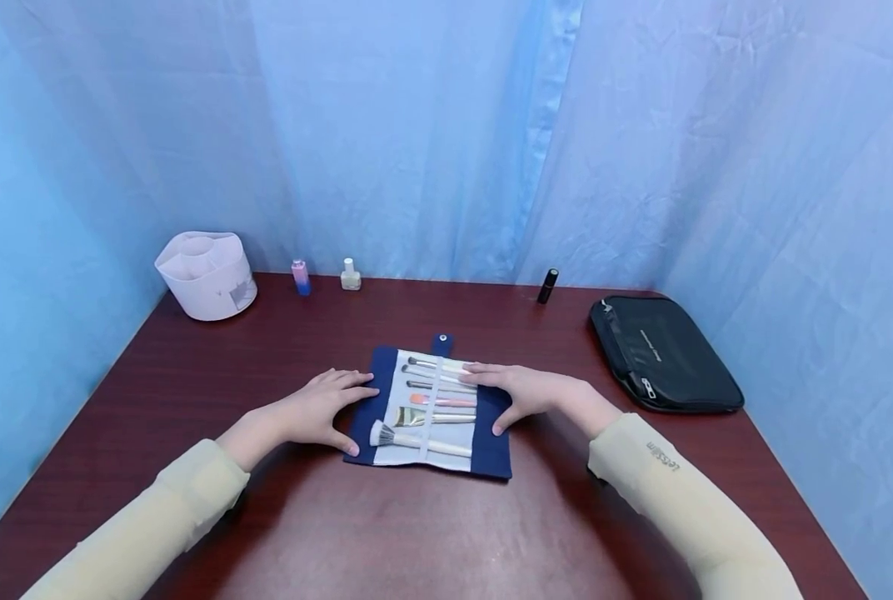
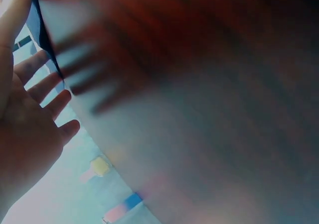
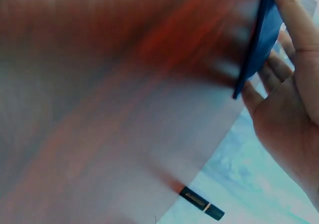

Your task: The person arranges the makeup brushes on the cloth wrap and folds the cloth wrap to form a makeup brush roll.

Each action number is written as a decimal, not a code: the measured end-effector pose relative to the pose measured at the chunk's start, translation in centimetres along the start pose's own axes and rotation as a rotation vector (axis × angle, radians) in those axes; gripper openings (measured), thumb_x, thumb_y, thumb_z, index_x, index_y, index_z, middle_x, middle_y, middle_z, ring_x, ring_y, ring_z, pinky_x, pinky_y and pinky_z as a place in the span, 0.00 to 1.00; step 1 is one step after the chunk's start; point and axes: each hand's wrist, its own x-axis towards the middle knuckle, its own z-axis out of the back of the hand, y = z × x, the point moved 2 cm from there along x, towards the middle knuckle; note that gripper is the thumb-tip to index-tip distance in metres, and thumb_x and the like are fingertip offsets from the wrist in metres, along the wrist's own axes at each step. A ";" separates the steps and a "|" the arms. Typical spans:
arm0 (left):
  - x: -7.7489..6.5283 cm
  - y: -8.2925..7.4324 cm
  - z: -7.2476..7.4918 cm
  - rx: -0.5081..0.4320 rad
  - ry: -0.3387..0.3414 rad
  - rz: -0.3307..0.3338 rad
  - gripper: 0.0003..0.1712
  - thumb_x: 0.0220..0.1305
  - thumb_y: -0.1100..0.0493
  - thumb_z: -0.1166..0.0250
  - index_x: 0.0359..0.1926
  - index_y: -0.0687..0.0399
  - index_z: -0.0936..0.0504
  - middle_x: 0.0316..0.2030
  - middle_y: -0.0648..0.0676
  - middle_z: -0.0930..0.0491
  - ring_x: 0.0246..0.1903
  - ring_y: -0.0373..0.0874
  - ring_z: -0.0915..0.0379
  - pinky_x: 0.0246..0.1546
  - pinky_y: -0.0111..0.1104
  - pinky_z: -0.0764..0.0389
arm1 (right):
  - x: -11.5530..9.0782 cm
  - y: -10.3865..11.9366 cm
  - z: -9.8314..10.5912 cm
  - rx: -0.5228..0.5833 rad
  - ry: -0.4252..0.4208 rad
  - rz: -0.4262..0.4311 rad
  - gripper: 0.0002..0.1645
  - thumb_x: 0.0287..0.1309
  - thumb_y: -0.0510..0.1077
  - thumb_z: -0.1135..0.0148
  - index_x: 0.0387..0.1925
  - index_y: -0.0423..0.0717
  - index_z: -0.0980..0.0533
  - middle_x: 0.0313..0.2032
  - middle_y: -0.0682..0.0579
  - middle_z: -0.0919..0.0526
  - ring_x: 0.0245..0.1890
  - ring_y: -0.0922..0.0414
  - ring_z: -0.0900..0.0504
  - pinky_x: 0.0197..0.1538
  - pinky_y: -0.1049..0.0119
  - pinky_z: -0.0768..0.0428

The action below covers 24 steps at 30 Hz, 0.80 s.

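Observation:
A navy brush roll (image 1: 491, 446) lies unfolded on the table, its pale inner panel facing up and a snap tab (image 1: 442, 343) at its far edge. Several makeup brushes, among them a large white-tipped brush (image 1: 446, 448) and an orange-pink one (image 1: 450, 402), lie across it under a white elastic band (image 1: 429, 408). My left hand (image 1: 317, 412) rests at the roll's left edge, fingers extended and spread. On the right edge rests my right hand (image 1: 525, 390), its fingertips near the brush handles and thumb on the navy border. Both wrist views show the palms beside the roll's edge.
At the back left stand a white round organizer (image 1: 210, 283), a pink-and-blue tube (image 1: 301, 277) and a nail polish bottle (image 1: 351, 276). A black tube (image 1: 547, 286) is at the back, right of centre. A black zip case (image 1: 667, 354) lies on the right. Blue curtains enclose the table.

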 end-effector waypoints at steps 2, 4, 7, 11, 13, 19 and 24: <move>-0.1 -0.4 0.1 0.009 -0.009 0.003 0.50 0.45 0.33 0.30 0.66 0.51 0.33 0.68 0.58 0.39 0.68 0.56 0.47 0.67 0.57 0.52 | 0.3 -0.4 0.3 -0.025 0.003 0.023 0.55 0.46 0.62 0.30 0.72 0.59 0.47 0.74 0.53 0.51 0.72 0.51 0.49 0.68 0.51 0.40; -0.3 -0.8 0.1 0.021 -0.014 0.008 0.50 0.45 0.33 0.30 0.66 0.51 0.32 0.67 0.59 0.38 0.67 0.56 0.46 0.67 0.57 0.52 | 0.5 -0.7 0.6 -0.040 0.007 0.037 0.55 0.45 0.63 0.30 0.72 0.60 0.46 0.73 0.55 0.51 0.72 0.52 0.48 0.68 0.52 0.39; -0.5 -1.3 0.0 0.042 -0.017 0.025 0.49 0.45 0.33 0.30 0.65 0.51 0.32 0.66 0.59 0.38 0.66 0.56 0.45 0.67 0.57 0.53 | 0.7 -1.1 0.8 -0.064 0.016 0.042 0.54 0.45 0.64 0.31 0.72 0.62 0.45 0.73 0.58 0.51 0.72 0.55 0.49 0.68 0.54 0.39; -0.5 -1.7 0.0 0.050 -0.012 0.052 0.50 0.45 0.32 0.30 0.66 0.51 0.32 0.67 0.59 0.38 0.67 0.58 0.46 0.67 0.57 0.53 | 0.9 -1.3 1.0 -0.069 0.012 0.052 0.54 0.45 0.64 0.31 0.71 0.63 0.45 0.73 0.58 0.51 0.72 0.56 0.49 0.68 0.54 0.40; -0.5 -1.7 0.1 0.046 -0.007 0.061 0.50 0.45 0.32 0.31 0.66 0.51 0.33 0.67 0.59 0.39 0.67 0.58 0.47 0.67 0.57 0.54 | 0.8 -1.3 1.1 -0.061 -0.004 0.059 0.54 0.45 0.63 0.30 0.71 0.62 0.45 0.73 0.57 0.51 0.72 0.55 0.49 0.68 0.53 0.39; -1.0 -2.4 0.1 -0.016 -0.007 0.068 0.51 0.47 0.32 0.32 0.67 0.53 0.35 0.67 0.58 0.39 0.67 0.55 0.46 0.67 0.54 0.47 | -0.8 -0.1 0.7 -0.006 -0.087 0.049 0.52 0.48 0.62 0.31 0.72 0.60 0.46 0.73 0.56 0.48 0.71 0.55 0.48 0.68 0.53 0.39; -1.8 -3.5 -0.3 -0.055 -0.027 -0.012 0.49 0.47 0.33 0.31 0.65 0.52 0.33 0.63 0.53 0.34 0.63 0.49 0.41 0.63 0.49 0.38 | -3.0 2.5 -0.5 0.016 -0.077 0.054 0.48 0.48 0.66 0.34 0.69 0.62 0.40 0.70 0.56 0.43 0.70 0.55 0.45 0.67 0.52 0.37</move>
